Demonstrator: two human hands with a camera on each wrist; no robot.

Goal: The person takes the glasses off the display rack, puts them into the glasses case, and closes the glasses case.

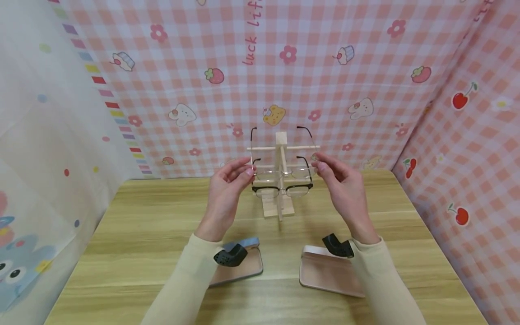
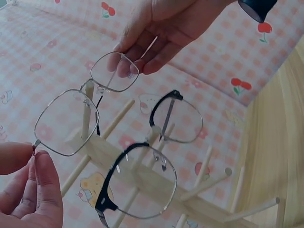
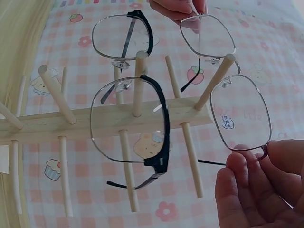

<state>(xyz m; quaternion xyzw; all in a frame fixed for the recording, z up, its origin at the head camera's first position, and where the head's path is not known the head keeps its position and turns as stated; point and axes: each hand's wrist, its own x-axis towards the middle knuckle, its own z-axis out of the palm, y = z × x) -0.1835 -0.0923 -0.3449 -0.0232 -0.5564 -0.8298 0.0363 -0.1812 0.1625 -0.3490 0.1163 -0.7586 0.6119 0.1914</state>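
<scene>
On the wooden table (image 1: 142,234) stands a wooden rack (image 1: 281,138). From it, the blue-edged case (image 1: 253,267) lies at seven o'clock, the white-edged case (image 1: 325,271) at five. The left hand (image 1: 227,189) at nine o'clock and the right hand (image 1: 346,187) at three pinch opposite sides of the thin-framed glasses (image 3: 241,113), likely to keep them level. Whether their bridge touches the upper peg (image 3: 216,80), I cannot tell. At their six o'clock, the black-browed glasses (image 1: 299,187) rest by the bridge, seemingly for balance.
</scene>
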